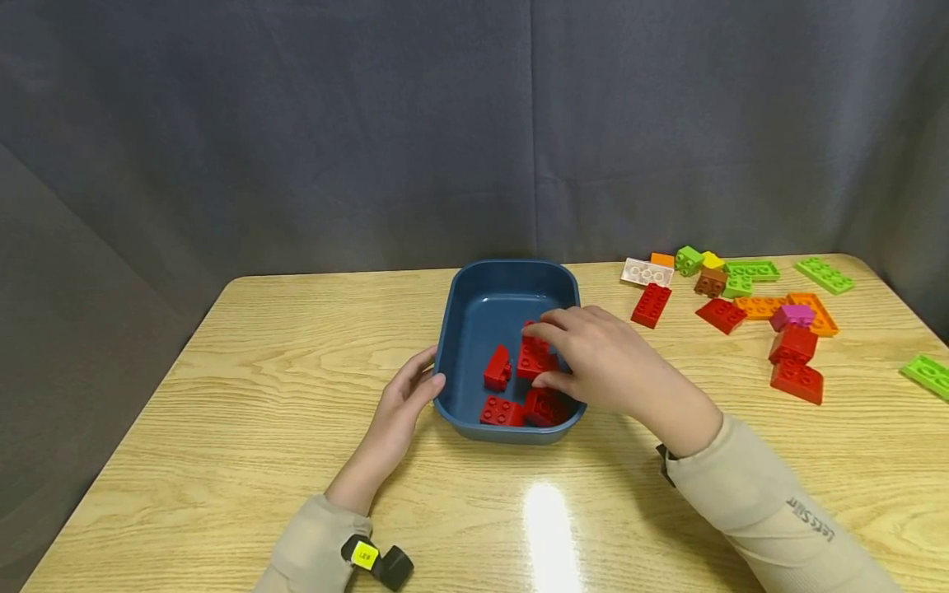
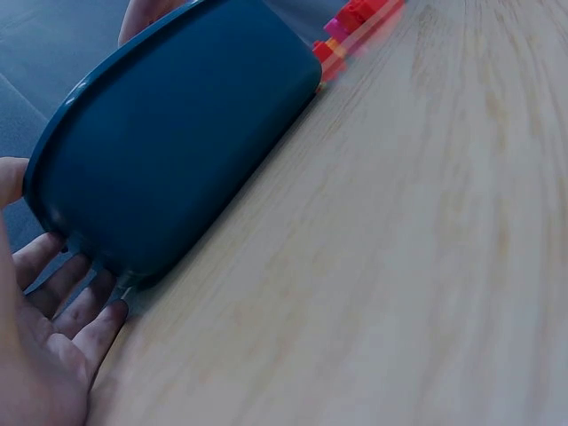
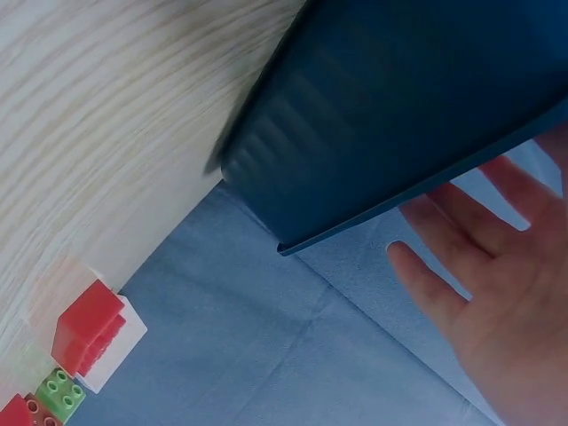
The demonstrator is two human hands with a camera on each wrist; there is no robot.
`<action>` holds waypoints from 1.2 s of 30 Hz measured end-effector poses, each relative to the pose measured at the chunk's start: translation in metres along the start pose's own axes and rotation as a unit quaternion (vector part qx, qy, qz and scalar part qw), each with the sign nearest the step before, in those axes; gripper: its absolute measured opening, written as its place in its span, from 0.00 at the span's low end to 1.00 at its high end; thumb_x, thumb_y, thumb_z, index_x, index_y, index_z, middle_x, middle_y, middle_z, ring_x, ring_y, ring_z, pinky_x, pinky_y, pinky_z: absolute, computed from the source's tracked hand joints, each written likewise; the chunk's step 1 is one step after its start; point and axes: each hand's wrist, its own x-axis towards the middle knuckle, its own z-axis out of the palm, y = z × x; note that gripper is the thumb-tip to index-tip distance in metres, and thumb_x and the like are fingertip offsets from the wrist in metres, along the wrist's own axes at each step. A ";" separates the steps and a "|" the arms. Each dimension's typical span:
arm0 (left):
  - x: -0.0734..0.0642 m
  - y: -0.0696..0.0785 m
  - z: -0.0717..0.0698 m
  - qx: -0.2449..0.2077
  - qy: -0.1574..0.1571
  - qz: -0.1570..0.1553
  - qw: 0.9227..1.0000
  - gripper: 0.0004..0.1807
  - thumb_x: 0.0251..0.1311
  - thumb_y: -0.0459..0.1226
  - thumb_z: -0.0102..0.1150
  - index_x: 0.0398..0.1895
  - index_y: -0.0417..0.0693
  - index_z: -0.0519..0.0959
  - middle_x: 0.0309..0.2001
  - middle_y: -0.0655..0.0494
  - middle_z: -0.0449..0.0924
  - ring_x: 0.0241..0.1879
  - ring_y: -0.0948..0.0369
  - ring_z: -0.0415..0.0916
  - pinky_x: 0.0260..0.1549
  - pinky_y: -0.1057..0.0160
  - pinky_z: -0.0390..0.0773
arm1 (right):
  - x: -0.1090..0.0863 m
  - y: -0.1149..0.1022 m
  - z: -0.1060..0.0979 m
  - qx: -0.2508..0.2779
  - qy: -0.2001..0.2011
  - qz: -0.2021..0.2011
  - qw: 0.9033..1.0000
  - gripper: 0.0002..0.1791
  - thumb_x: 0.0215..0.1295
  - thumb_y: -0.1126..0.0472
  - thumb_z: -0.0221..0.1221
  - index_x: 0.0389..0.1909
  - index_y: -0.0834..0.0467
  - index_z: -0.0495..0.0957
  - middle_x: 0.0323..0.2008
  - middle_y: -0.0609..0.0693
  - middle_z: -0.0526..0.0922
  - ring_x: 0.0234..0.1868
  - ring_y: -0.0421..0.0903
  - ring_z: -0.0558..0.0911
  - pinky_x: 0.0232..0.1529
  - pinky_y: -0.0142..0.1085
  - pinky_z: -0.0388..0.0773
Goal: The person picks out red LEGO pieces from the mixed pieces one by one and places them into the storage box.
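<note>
A dark blue plastic bin (image 1: 482,288) stands on the table with several red toy bricks inside, among them a slanted one (image 1: 497,369) and a studded one (image 1: 501,411). My left hand (image 1: 400,401) holds the bin's left side, thumb at the rim and fingers against the outer wall; those fingers (image 2: 84,306) show in the left wrist view. Reaching over the right rim, my right hand (image 1: 593,354) has its fingertips and thumb around a red brick (image 1: 532,360). In the right wrist view the bin wall hides the fingertips of this hand (image 3: 497,257).
Loose bricks lie at the back right: a white one (image 1: 647,272), a red one (image 1: 652,305), a brown one (image 1: 710,282) and several green, orange and red ones. A green plate (image 1: 928,375) lies near the right edge. A grey curtain (image 1: 371,140) hangs behind the table.
</note>
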 end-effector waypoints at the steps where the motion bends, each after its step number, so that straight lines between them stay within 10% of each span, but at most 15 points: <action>1: 0.000 0.000 0.000 0.000 0.000 0.000 1.000 0.28 0.73 0.38 0.48 0.73 0.42 0.62 0.71 0.44 0.63 0.67 0.50 0.65 0.62 0.65 0.67 | 0.000 0.000 0.000 -0.001 -0.002 0.001 1.000 0.32 0.53 0.48 0.74 0.56 0.60 0.80 0.49 0.55 0.81 0.46 0.52 0.80 0.54 0.47 0.75; 36: 0.000 0.001 0.000 -0.004 -0.003 0.002 1.000 0.27 0.73 0.37 0.48 0.73 0.41 0.62 0.71 0.43 0.63 0.67 0.49 0.65 0.62 0.66 0.67 | 0.000 -0.004 0.008 -0.004 -0.050 0.021 0.999 0.29 0.56 0.46 0.71 0.54 0.59 0.82 0.50 0.56 0.82 0.51 0.53 0.80 0.57 0.50 0.74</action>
